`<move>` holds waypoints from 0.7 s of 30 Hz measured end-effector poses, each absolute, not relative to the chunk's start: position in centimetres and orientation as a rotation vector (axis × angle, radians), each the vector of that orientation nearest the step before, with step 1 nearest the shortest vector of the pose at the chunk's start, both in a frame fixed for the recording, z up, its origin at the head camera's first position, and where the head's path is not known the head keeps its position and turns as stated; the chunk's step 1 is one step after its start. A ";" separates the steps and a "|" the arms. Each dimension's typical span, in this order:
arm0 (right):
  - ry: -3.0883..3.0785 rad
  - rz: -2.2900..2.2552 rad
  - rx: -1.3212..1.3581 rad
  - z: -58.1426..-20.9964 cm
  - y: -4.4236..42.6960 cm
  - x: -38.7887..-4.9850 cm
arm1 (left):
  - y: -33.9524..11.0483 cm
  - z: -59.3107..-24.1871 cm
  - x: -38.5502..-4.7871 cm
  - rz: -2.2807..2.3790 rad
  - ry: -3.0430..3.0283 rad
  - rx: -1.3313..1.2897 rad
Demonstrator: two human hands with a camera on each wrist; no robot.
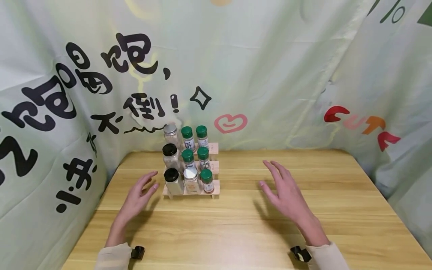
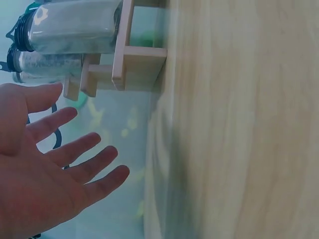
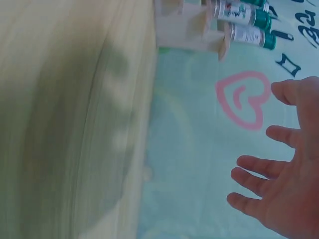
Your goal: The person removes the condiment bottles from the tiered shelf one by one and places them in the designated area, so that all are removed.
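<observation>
I read both grips as released. The left hand (image 1: pixel 135 199), thumb spread from the fingers, hovers near the left side of a pale, three-tiered wooden rack (image 1: pixel 214 167), touching no container; the right hand (image 1: pixel 287 198), fingers parted, lies over the wood-grained tabletop (image 1: pixel 233 232), well apart to the rack's right. Nine upright containers occupy the rack, three per tier. Front: a black-lidded clear jar (image 1: pixel 175 185), a silver-lidded clear jar (image 1: pixel 192 185), a green-capped labelled bottle (image 1: pixel 208 185). Middle: one black lid, two green caps; rear: one silver lid, two green caps. All nine are seated; I judge the arranging either complete or unstarted, which these views cannot settle. Behind hangs a pale green printed curtain (image 1: pixel 270 78).
</observation>
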State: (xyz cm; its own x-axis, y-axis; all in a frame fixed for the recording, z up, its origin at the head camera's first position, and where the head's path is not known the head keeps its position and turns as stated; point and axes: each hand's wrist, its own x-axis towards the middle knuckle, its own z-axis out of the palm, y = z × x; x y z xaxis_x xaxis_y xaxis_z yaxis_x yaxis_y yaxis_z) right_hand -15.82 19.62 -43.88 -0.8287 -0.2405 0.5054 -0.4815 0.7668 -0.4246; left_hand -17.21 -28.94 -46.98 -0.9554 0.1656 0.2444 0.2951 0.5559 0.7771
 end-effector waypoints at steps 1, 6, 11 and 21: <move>-2.528 0.793 0.553 -43.9 19.1 -15.9 | -28.9 -47.0 -17.2 -1.384 -2.639 -0.394; -2.519 0.850 0.585 -44.0 16.8 -16.1 | -28.5 -47.5 -17.3 -1.508 -2.612 -0.435; -2.504 0.926 0.610 -44.0 15.0 -16.5 | -28.0 -48.0 -17.3 -1.604 -2.573 -0.422; -2.452 1.172 0.670 -43.7 11.7 -17.1 | -27.1 -48.4 -17.1 -1.851 -2.522 -0.194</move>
State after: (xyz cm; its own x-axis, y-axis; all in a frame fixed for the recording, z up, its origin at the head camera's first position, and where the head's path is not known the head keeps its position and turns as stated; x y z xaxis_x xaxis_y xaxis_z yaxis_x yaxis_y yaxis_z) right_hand -17.08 11.71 -43.73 -0.8304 -0.2667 0.4891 -0.5481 0.5483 -0.6316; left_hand -17.12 -27.08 -48.40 -0.9923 0.0957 0.0788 0.1039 0.2949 0.9499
